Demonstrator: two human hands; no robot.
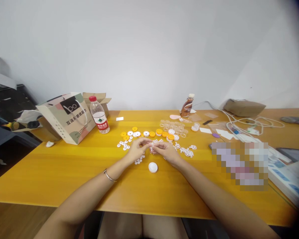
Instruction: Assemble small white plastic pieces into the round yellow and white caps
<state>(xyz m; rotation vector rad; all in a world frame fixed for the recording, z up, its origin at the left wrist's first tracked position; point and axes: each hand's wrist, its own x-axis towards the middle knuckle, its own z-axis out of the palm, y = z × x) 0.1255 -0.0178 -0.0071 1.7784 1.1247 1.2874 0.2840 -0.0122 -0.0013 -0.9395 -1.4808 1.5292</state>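
Observation:
My left hand [139,148] and my right hand [166,151] meet over the middle of the yellow table [89,179], fingers pinched on a small white perforated piece [151,146] between them. Just below them lies a round white disc [153,167]. Small white round pieces [123,145] are scattered left of my left hand, and several more lie under it. White perforated pieces [186,151] are spread to the right of my right hand. Behind the hands runs a row of orange discs [152,134] and white discs [138,134]. Clear plastic rings [173,126] sit behind that row at the right.
At the left stand a paper bag [73,121], a water bottle [99,118] and an open cardboard box [103,103]. A brown drink bottle [187,105] is at the back. White cables [246,122], cards [224,133] and a power strip [286,179] lie right.

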